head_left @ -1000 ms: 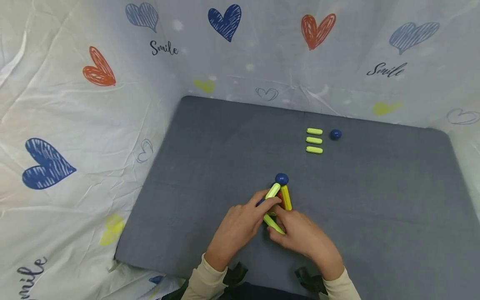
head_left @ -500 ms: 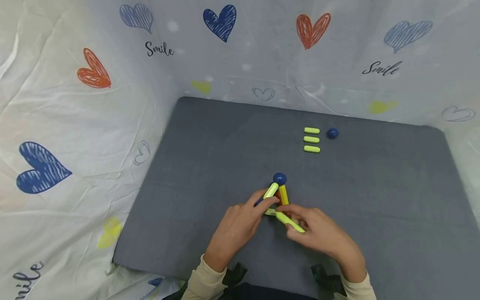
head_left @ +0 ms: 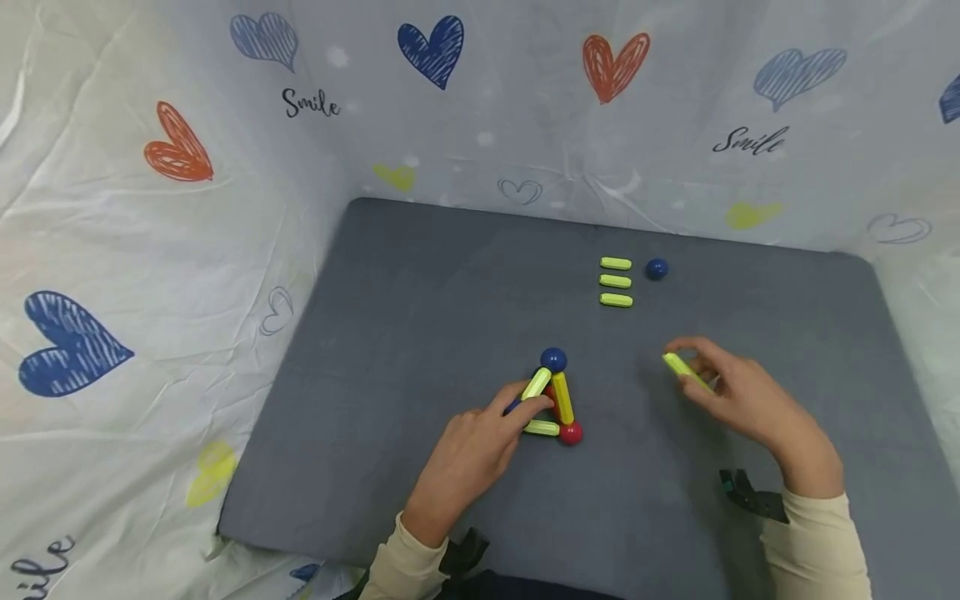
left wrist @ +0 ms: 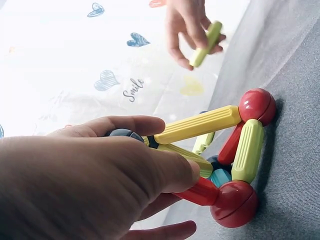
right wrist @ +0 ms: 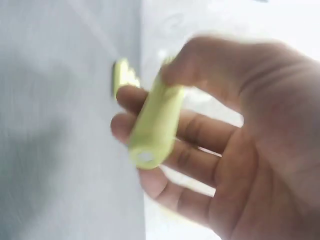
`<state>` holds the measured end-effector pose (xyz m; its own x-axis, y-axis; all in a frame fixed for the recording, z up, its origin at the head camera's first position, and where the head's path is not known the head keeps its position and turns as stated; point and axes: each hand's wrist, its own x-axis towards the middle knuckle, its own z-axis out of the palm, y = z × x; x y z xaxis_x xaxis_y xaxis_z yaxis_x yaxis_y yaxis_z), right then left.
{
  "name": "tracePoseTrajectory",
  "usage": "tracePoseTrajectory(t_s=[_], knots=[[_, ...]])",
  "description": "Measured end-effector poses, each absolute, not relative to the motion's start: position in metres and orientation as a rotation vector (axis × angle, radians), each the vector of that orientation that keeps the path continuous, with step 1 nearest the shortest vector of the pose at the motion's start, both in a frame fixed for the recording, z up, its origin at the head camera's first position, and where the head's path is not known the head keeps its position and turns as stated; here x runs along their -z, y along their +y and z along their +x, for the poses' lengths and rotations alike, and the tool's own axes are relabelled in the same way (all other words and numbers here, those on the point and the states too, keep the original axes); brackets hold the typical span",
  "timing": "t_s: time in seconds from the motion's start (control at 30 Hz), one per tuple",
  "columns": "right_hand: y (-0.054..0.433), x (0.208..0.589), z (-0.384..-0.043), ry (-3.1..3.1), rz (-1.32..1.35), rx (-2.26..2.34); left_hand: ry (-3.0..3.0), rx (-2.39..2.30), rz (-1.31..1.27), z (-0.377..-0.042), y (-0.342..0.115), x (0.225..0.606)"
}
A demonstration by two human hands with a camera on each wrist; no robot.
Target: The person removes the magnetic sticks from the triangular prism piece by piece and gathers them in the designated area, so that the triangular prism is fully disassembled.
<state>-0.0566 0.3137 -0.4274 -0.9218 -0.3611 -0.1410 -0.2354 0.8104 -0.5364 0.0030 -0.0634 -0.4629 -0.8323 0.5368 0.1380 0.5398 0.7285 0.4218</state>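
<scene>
**Frame point(head_left: 562, 398) gripped by the left, loose rod point(head_left: 680, 367) pinched by the right**

Head view: The main risk looks to be the frame coming apart: a hard squeeze or a tilt from the left hand point(head_left: 465, 462), whose fingers and thumb close round its left side, could part a joint. A low sweep by the right hand point(head_left: 757, 408) might also set the blue ball point(head_left: 657, 268) rolling; it lies beyond the frame and to its right, just beside three spare rods point(head_left: 616, 282). The loose rod is right of the frame, well apart from it, between the right thumb and fingers.

Left wrist view: The left thumb lies across the frame's near side, with a finger by the yellow rod point(left wrist: 200, 124). Rods meet the red balls point(left wrist: 234, 204) end to end, so a sideways push could probably swing one loose. The right hand shows past the frame, not touching it.

Right wrist view: Blurred. The thumb presses one end of the loose rod against the fingers, its other end jutting free; a slack pinch could let it twist or drop. The frame is out of sight here.
</scene>
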Motion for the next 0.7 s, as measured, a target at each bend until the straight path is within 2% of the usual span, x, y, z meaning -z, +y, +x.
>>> tracePoseTrajectory(t_s=[0.37, 0.7], knots=[[0.369, 0.46, -0.139, 2.879, -0.43, 0.493, -2.913, 0.725, -0.904, 0.002, -0.062, 0.46], [0.378, 0.476, -0.198, 2.879, -0.399, 0.467, -2.927, 0.715, -0.885, 0.004, -0.062, 0.46]])
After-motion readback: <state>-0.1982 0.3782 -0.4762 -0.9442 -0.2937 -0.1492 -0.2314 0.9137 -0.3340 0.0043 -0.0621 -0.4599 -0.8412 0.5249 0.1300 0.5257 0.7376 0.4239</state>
